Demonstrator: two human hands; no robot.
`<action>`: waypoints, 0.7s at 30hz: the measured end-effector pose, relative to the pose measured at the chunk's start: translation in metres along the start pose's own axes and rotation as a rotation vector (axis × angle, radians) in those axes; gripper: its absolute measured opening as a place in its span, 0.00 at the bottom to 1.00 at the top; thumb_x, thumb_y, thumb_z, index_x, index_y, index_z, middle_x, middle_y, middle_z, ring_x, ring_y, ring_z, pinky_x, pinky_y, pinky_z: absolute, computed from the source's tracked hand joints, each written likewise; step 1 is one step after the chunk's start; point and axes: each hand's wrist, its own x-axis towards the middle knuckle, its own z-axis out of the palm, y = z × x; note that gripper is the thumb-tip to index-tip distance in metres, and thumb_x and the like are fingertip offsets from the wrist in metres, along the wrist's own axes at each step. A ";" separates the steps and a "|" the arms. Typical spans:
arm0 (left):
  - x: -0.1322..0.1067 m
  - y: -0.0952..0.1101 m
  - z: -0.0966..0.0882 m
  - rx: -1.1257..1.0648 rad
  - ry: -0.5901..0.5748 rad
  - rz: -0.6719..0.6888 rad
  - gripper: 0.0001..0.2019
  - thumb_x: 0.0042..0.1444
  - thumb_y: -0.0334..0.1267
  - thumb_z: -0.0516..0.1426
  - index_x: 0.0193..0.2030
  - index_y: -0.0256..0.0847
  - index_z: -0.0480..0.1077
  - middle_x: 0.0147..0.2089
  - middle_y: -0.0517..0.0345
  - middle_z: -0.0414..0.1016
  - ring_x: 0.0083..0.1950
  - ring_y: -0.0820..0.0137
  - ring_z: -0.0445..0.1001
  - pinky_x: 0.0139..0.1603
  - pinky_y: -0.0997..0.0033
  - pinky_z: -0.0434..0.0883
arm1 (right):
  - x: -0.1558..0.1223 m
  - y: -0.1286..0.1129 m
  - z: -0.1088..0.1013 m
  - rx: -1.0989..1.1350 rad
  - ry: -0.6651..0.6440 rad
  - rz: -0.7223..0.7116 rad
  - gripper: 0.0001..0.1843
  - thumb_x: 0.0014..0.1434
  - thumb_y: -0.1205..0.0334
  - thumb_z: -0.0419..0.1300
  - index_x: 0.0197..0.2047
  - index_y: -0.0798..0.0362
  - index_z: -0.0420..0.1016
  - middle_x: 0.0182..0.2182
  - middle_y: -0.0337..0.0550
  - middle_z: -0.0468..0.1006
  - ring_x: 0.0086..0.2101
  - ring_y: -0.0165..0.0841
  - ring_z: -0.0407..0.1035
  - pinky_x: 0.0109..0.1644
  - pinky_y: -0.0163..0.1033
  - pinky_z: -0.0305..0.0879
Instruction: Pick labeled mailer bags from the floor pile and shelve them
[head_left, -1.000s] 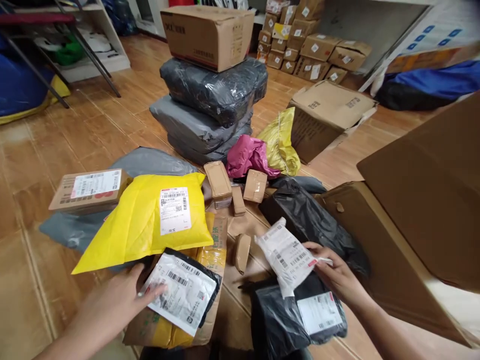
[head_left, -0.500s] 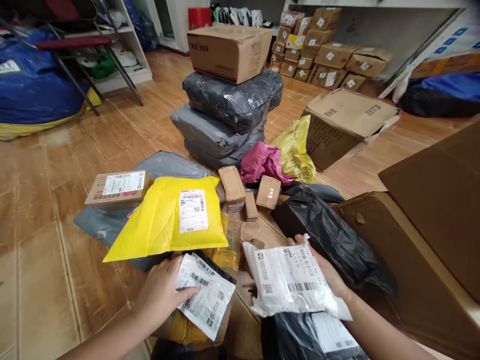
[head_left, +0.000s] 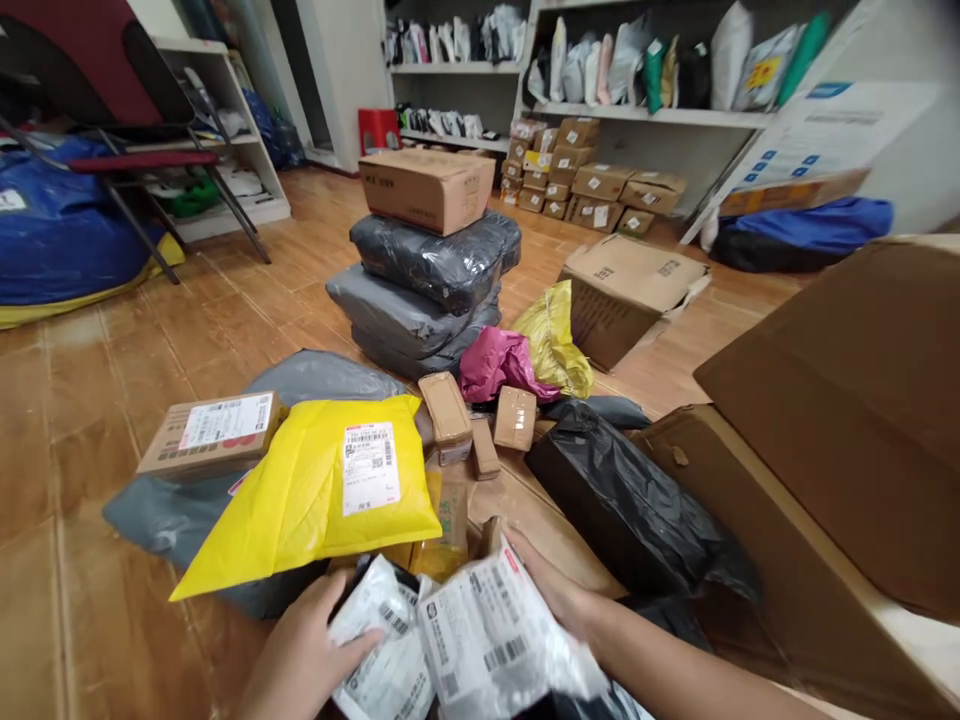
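My left hand (head_left: 311, 640) is closed on a small white mailing bag (head_left: 390, 645) with a printed label, its thumb lying over the front. In my right hand (head_left: 551, 590) is a larger white mailing bag (head_left: 487, 630) with a barcode label, gripped along its far right side. The two bags touch or overlap near the bottom middle, the larger one in front. Just beyond them lies a puffy yellow mailing bag (head_left: 307, 490) with a white label. A black plastic-wrapped parcel (head_left: 630, 500) rests to the right of my right hand.
Small cardboard boxes (head_left: 448, 415) lie ahead, near a pink bag (head_left: 504, 365) and a yellow sack (head_left: 555, 335). Behind rises a stack of grey parcels (head_left: 405, 310) topped by a carton (head_left: 427, 190). Large open cardboard (head_left: 847, 420) stands at right; a chair (head_left: 161, 160) is far left.
My right hand has brought the larger white bag left and down, against the smaller one in my left hand. The camera view has tilted up, showing more shelves at the back.
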 end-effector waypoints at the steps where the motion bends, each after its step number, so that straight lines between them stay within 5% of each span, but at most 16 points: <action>1: -0.001 -0.010 0.005 -0.004 0.076 0.119 0.18 0.51 0.37 0.57 0.50 0.36 0.68 0.48 0.40 0.78 0.49 0.55 0.77 0.47 0.62 0.76 | -0.007 0.002 0.002 -0.071 -0.067 0.019 0.32 0.43 0.31 0.63 0.24 0.56 0.72 0.21 0.41 0.74 0.28 0.36 0.71 0.46 0.42 0.66; 4: 0.000 -0.038 0.009 -0.030 0.133 0.356 0.26 0.46 0.35 0.57 0.55 0.41 0.68 0.56 0.43 0.74 0.53 0.54 0.75 0.48 0.65 0.76 | -0.021 0.009 0.006 -0.230 -0.206 -0.048 0.24 0.31 0.59 0.72 0.33 0.58 0.75 0.28 0.43 0.78 0.34 0.37 0.73 0.49 0.42 0.65; 7: 0.010 -0.042 -0.015 -0.109 -0.057 0.263 0.25 0.43 0.37 0.60 0.52 0.46 0.73 0.55 0.49 0.76 0.53 0.54 0.76 0.52 0.61 0.75 | -0.026 0.009 0.002 -0.244 -0.063 -0.153 0.24 0.28 0.70 0.62 0.35 0.58 0.74 0.28 0.43 0.77 0.29 0.34 0.72 0.41 0.39 0.67; 11: 0.022 -0.002 -0.061 -0.474 -0.234 0.132 0.21 0.37 0.37 0.62 0.43 0.52 0.77 0.41 0.56 0.81 0.42 0.58 0.79 0.43 0.61 0.77 | -0.033 -0.014 -0.003 -0.308 0.093 -0.308 0.27 0.29 0.68 0.60 0.39 0.54 0.69 0.29 0.38 0.74 0.29 0.31 0.69 0.32 0.32 0.64; 15: 0.032 0.058 -0.070 -0.749 -0.504 0.366 0.14 0.45 0.50 0.63 0.37 0.47 0.78 0.32 0.54 0.77 0.34 0.63 0.77 0.36 0.64 0.76 | -0.040 -0.036 0.015 -0.639 0.061 -0.372 0.35 0.30 0.68 0.67 0.45 0.53 0.62 0.32 0.34 0.71 0.34 0.32 0.66 0.33 0.32 0.62; 18: 0.042 0.081 -0.052 -0.651 -0.322 0.540 0.18 0.54 0.56 0.56 0.31 0.43 0.75 0.36 0.50 0.71 0.39 0.63 0.75 0.42 0.62 0.76 | -0.037 -0.035 0.033 -0.684 -0.012 -0.404 0.37 0.31 0.65 0.69 0.47 0.54 0.62 0.36 0.37 0.70 0.38 0.33 0.65 0.39 0.35 0.62; 21: 0.050 0.067 -0.026 -0.537 -0.119 0.583 0.16 0.53 0.54 0.58 0.39 0.45 0.75 0.51 0.44 0.69 0.53 0.56 0.72 0.52 0.55 0.73 | -0.029 -0.021 0.037 -0.629 -0.126 -0.451 0.37 0.33 0.63 0.71 0.47 0.54 0.62 0.40 0.40 0.70 0.39 0.32 0.64 0.42 0.36 0.60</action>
